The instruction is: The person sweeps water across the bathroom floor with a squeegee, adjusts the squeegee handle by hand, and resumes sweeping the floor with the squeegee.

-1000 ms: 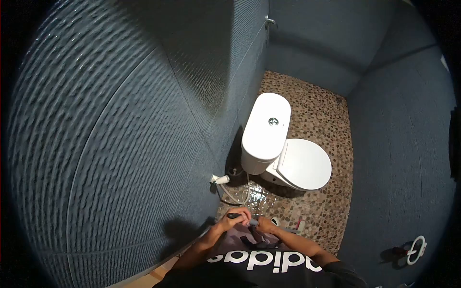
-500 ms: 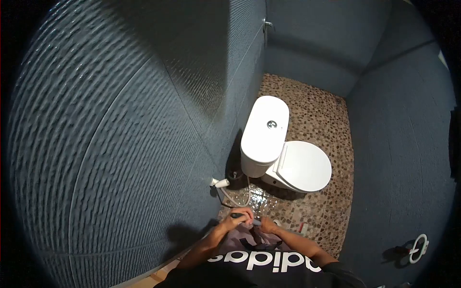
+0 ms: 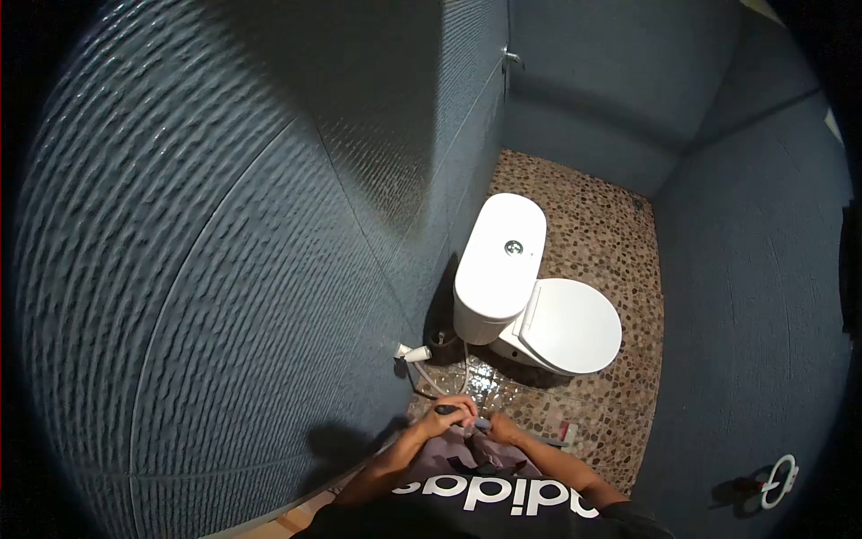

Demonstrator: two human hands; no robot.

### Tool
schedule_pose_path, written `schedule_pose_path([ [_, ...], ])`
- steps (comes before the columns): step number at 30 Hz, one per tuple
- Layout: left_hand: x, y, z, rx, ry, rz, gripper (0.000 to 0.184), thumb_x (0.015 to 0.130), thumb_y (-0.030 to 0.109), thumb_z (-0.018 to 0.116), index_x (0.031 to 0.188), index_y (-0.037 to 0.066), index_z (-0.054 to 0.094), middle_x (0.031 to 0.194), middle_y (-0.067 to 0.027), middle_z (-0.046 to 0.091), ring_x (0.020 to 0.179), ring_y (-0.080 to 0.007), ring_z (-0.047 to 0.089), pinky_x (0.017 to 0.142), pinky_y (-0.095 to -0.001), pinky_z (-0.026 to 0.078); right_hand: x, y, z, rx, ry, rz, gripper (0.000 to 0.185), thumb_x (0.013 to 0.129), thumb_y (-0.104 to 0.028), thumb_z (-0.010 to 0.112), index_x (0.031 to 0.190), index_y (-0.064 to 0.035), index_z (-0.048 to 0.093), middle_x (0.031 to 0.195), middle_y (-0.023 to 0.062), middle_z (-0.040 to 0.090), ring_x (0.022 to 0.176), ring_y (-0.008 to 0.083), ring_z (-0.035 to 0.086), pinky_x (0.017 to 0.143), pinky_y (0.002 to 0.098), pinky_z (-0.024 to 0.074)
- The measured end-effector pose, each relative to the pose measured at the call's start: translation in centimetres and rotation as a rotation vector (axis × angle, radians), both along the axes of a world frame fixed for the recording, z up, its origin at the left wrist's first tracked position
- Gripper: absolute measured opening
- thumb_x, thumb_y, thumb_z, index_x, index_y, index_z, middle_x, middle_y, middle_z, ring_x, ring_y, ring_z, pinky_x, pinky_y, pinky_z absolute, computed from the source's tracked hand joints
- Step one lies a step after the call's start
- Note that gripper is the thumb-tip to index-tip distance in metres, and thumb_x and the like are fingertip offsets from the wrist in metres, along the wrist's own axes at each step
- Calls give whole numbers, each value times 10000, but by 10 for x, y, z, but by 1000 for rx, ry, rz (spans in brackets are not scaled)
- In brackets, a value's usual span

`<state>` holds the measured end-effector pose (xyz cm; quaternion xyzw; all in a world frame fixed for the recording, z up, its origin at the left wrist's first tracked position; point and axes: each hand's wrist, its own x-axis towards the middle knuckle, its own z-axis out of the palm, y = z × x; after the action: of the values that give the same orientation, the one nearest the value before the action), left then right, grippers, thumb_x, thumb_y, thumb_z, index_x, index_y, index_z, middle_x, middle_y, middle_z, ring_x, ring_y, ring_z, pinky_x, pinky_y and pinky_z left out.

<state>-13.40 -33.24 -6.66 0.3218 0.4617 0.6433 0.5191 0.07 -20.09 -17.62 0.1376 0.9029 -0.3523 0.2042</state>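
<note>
My left hand point(image 3: 454, 413) is wrapped round the black-ended handle point(image 3: 444, 410) of a grey stick-like tool, low in the head view. Just to its right, my right hand point(image 3: 505, 428) grips the grey shaft point(image 3: 483, 423) of the same tool. The shaft passes behind my right forearm, and a red and white head point(image 3: 568, 434) shows beyond it, down by the pebbled floor. Ahead of both hands stands a white toilet with its lid point(image 3: 575, 327) down and its cistern point(image 3: 501, 256) to the left.
A white hand sprayer point(image 3: 414, 353) hangs on the textured left wall point(image 3: 251, 296), its hose looping beside the toilet. Next to it is a dark round container point(image 3: 444, 347). The pebbled floor point(image 3: 593, 216) looks wet near my hands. A white ring-shaped holder point(image 3: 779, 481) is on the right wall.
The view has tilted, so the toilet sits slightly lower in it. The tool's red and white head has shifted a little near the floor. Both hands keep their grip.
</note>
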Motion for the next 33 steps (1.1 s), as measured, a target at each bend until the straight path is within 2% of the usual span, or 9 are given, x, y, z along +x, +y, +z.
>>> schedule_pose_path([
  [2, 16, 0, -22, -6, 72, -44, 107, 744, 83, 446, 725, -7, 501, 644, -39, 497, 588, -90, 462, 560, -221, 377, 26, 12, -43, 20, 47, 23, 235, 592, -170, 576, 742, 9, 550, 722, 219, 555, 692, 364, 544, 599, 404, 437],
  [5, 22, -7, -8, -9, 86, -57, 104, 734, 72, 447, 740, -8, 513, 661, -37, 513, 594, -79, 474, 554, -207, 376, 24, 7, -19, 41, -69, 95, 261, 628, -180, 565, 746, 53, 554, 765, 231, 545, 722, 366, 542, 658, 402, 445],
  [7, 5, -19, 12, -48, 207, 9, 104, 728, 61, 446, 751, -9, 519, 652, -32, 513, 584, -72, 469, 547, -202, 373, 3, -5, -10, 51, 64, 125, 256, 623, -167, 570, 735, 62, 546, 757, 237, 545, 720, 368, 542, 655, 404, 444],
  [11, -16, -19, 34, -78, 151, 67, 104, 729, 57, 439, 751, -9, 516, 648, -26, 513, 586, -77, 475, 563, -201, 377, -26, -7, 15, 17, 40, 10, 220, 621, -141, 566, 712, 58, 538, 760, 231, 548, 728, 369, 542, 655, 403, 444],
  [18, 36, -1, -27, -17, 277, 28, 66, 724, 41, 466, 740, 2, 517, 678, -34, 520, 640, -95, 483, 600, -225, 389, 29, 36, -56, -21, 18, 132, 248, 604, -155, 568, 741, 48, 527, 731, 214, 545, 692, 378, 534, 627, 419, 439],
  [21, 13, -17, 13, -94, 205, 38, 73, 718, 38, 461, 742, 6, 522, 681, -35, 526, 636, -94, 486, 597, -221, 388, 0, 15, -20, 123, 60, 324, 253, 602, -152, 551, 758, 46, 525, 727, 224, 542, 700, 373, 536, 631, 421, 439],
  [25, -5, -16, 24, -83, 131, 100, 94, 710, 34, 426, 725, -8, 509, 653, -35, 511, 619, -81, 481, 593, -205, 388, -26, 3, 16, 39, 10, 30, 220, 613, -157, 534, 713, 39, 537, 745, 233, 549, 734, 366, 539, 643, 419, 437],
  [30, 28, 3, -15, -41, 158, 76, 58, 712, 43, 469, 730, 4, 508, 629, -19, 492, 624, -88, 484, 590, -209, 386, 11, 35, -29, -4, -86, 167, 293, 630, -196, 538, 792, 47, 520, 772, 251, 534, 751, 373, 531, 657, 416, 431],
  [33, 27, -13, -16, -22, 211, 51, 50, 691, 27, 485, 725, 1, 510, 647, -30, 512, 619, -85, 485, 583, -207, 383, 22, 28, -53, -90, -78, 200, 216, 644, -171, 520, 713, 31, 547, 725, 223, 551, 714, 350, 546, 640, 411, 440],
])
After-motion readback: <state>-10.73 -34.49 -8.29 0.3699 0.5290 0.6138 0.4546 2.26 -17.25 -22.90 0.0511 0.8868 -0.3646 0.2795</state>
